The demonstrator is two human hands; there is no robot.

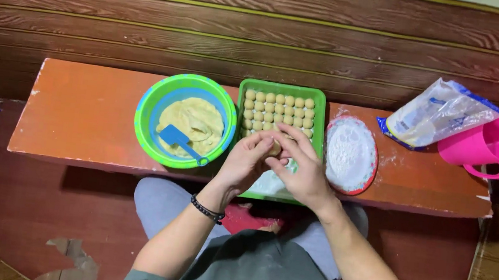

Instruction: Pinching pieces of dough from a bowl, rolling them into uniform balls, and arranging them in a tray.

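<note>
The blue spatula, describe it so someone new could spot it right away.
On the orange bench, find the green bowl left of the green tray. The blue spatula lies in its yellow dough, the only blue tool there.

Low orange-red bench [79, 113] against dark wood-panelled wall [261, 30], dark red floor [14, 208] beneath.

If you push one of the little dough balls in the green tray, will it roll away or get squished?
A dough ball is round, so it might roll, but the balls sit packed in tight rows inside the green tray, so it probably stays. It looks soft like the dough in the bowl, so a hard push would likely dent it.
</note>
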